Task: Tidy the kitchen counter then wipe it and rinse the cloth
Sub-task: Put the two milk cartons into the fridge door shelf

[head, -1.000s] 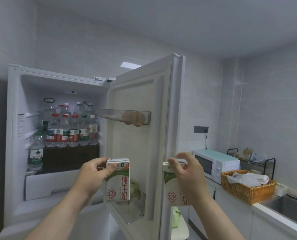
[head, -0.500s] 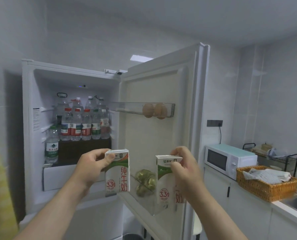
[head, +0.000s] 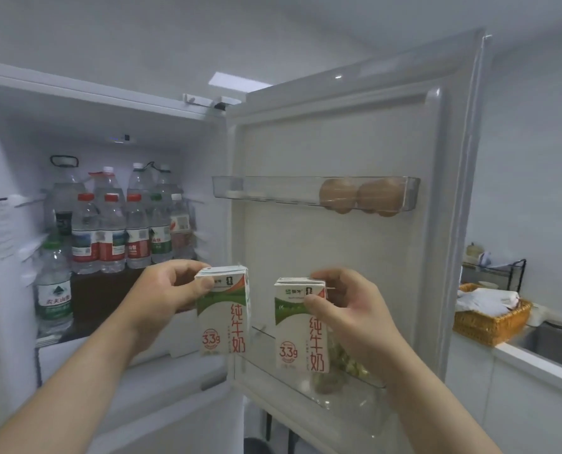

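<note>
Now you are holding two milk cartons upright before the open fridge door (head: 338,142). Your left hand (head: 162,290) is gripping the left carton (head: 224,322) by its top, thumb lying across the front. Your right hand (head: 345,309) is pinching the right carton (head: 301,332) likewise, just above the lower door shelf (head: 355,391). Two eggs (head: 338,194) are sitting in the upper door shelf (head: 273,191); water bottles (head: 109,234) are standing inside.

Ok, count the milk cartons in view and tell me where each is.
2. The left hand grips the left carton before the fridge opening; the right hand grips the right carton by the lower door shelf. Others may be hidden behind the water bottles.
</note>
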Motion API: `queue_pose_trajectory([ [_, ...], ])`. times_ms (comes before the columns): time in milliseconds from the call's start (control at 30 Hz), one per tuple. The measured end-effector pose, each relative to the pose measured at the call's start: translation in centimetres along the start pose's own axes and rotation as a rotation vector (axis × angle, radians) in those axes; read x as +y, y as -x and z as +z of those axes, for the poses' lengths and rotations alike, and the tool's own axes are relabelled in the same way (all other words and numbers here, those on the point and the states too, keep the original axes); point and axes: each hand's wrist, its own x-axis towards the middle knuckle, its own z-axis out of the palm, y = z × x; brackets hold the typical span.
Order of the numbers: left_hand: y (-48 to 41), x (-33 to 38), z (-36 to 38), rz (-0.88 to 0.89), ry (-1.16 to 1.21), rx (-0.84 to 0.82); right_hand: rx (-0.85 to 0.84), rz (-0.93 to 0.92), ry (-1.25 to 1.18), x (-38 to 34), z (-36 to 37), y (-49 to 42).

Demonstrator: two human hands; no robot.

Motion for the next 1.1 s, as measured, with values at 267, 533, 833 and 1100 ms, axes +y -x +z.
queue_pose_trajectory([
  [267,-4.6,-3.2,-2.6,0.012,0.059,-0.101,0.098,0.100,0.006,0.4,4.1,-1.6],
  [533,-8.5,-4.6,-1.7,0.038,0.074,-0.173,0.236,0.157,0.018,1.1,3.9,-4.2],
  [833,-11.4,-5.4,0.1,0.072,0.078,-0.174,0.229,0.196,0.009,2.4,2.6,-6.2],
  [1100,-14.9,-6.7,2.1,0.127,0.134,-0.240,0.225,0.204,0.082,3.3,2.0,-7.2],
])
